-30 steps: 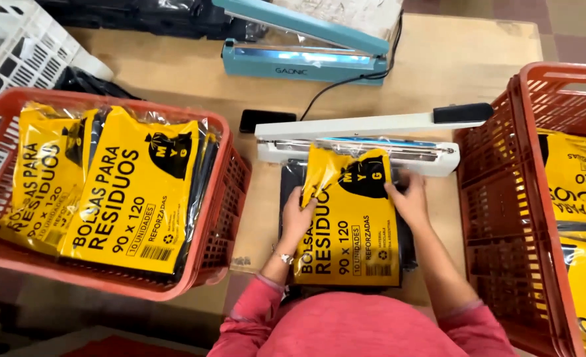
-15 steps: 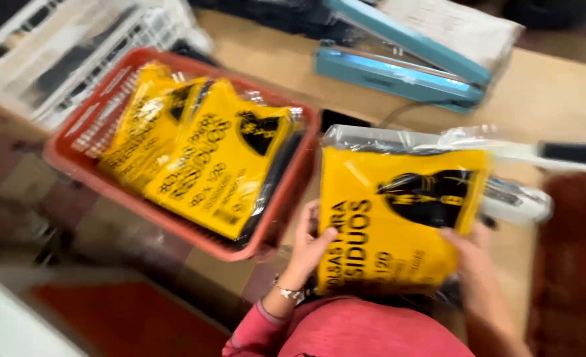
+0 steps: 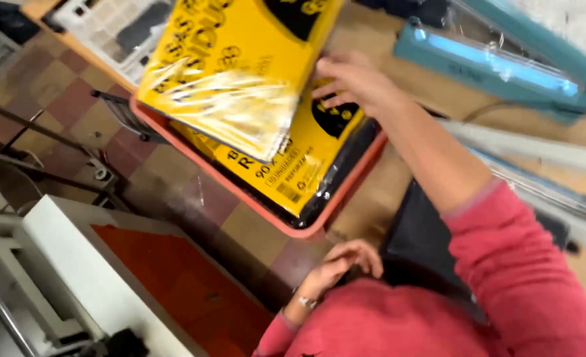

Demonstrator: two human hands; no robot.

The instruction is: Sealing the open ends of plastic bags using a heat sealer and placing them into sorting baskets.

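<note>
Closest to the camera, the person's red sleeves fill the lower right, and the left hand (image 3: 342,261) hangs near the body with its fingers loosely curled, holding nothing, just above the checkered floor (image 3: 174,192) and below the near rim of the red crate (image 3: 266,215). To the left of it stands a white-edged surface with an orange-red top (image 3: 174,284), and between that and the crate the floor shows as an open strip of brown and tan tiles, crossed farther left by dark metal legs (image 3: 48,142). A dark flat sheet (image 3: 425,244) lies under the right forearm at the tabletop (image 3: 365,211) edge. The crate juts out past the tabletop edge over the floor, and inside it lie flat yellow packages with black print (image 3: 306,152), wrapped in clear film, over black plastic that shows at the near corner. Above them the right hand (image 3: 352,79) reaches across with fingers spread, its fingertips on the right edge of the top yellow package (image 3: 233,73), which is tilted, its glossy film catching the light, and sits over the crate's left half; whether it is gripped or only pressed cannot be told. Farther right on the tabletop lie a white bar sealer (image 3: 537,149) and, beyond it, a blue bar sealer (image 3: 498,63) with its arm raised. At top left, past the crate, stands a white latticed basket (image 3: 108,26).
</note>
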